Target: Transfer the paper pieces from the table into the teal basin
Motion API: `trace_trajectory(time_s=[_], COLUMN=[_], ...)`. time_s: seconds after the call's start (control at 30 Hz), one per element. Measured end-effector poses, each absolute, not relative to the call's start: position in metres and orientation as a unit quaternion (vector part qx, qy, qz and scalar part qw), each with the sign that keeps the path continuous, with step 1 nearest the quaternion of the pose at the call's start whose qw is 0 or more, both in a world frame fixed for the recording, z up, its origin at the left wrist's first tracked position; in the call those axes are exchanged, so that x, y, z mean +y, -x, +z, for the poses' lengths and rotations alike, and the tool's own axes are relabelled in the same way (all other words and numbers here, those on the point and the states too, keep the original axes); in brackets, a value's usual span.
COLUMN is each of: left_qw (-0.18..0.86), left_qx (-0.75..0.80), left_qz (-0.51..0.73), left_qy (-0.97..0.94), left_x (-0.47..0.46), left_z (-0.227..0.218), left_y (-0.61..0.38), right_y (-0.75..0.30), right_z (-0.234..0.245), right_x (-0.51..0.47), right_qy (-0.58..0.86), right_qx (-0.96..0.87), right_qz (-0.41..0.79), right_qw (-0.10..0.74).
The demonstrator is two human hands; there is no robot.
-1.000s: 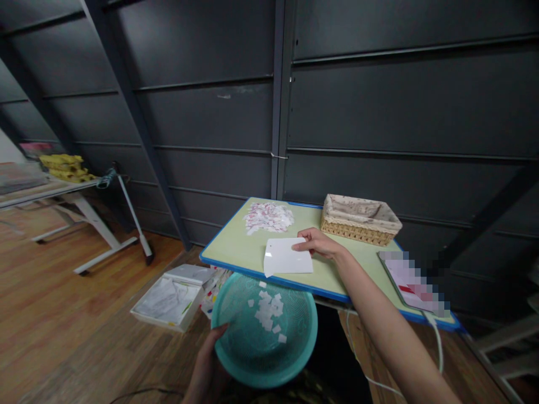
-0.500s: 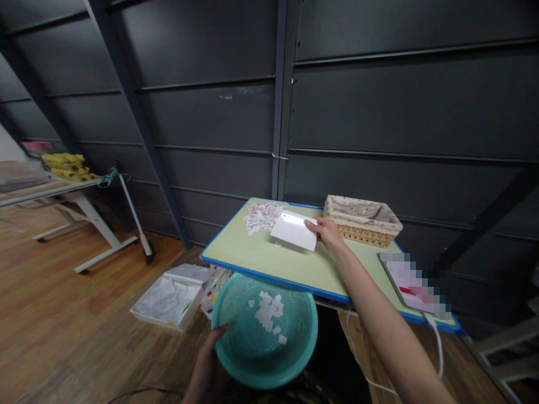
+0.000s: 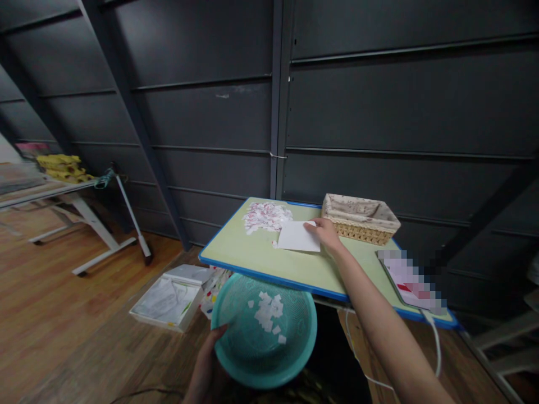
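Note:
My right hand pinches the right edge of a thin, stiff white sheet, which is low over the green tabletop. Just past the sheet's left end lies a spread heap of white paper scraps with red marks. Below the table's front edge, a teal plastic colander is tilted towards me, with several small white paper pieces inside. My left hand grips the colander's left rim, thumb inside; its other fingers are hidden.
A cloth-lined wicker basket stands at the table's back right. Nearer lies a tablet-like device with a white cable. An open white box sits on the floor at left. Further left is another table; a dark panelled wall closes the back.
My right hand has levelled and shifted the white sheet slightly right and down, baring more of the scrap heap. The left hand and colander have stayed put; the view has shifted slightly.

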State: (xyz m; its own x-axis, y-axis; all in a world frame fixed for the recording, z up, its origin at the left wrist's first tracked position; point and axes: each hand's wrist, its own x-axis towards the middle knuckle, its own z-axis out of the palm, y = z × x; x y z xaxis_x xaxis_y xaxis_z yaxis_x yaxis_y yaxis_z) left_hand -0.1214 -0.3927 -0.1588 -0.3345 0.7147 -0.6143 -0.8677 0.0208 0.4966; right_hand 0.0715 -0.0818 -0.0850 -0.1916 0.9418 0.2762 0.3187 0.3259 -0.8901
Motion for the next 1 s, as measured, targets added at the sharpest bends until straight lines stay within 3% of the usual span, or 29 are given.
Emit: trace_trajectory(time_s=[1.0], left_qw=[0.58], left_qx=[0.425], left_qz=[0.69], left_qy=[0.082], left_x=[-0.393], left_z=[-0.148], left_y=[0.116], right_y=[-0.068], right_z=[-0.077], right_x=[-0.096], right_qy=[0.404], right_qx=[-0.672], right_qz=[0.464], right_qw=[0.413])
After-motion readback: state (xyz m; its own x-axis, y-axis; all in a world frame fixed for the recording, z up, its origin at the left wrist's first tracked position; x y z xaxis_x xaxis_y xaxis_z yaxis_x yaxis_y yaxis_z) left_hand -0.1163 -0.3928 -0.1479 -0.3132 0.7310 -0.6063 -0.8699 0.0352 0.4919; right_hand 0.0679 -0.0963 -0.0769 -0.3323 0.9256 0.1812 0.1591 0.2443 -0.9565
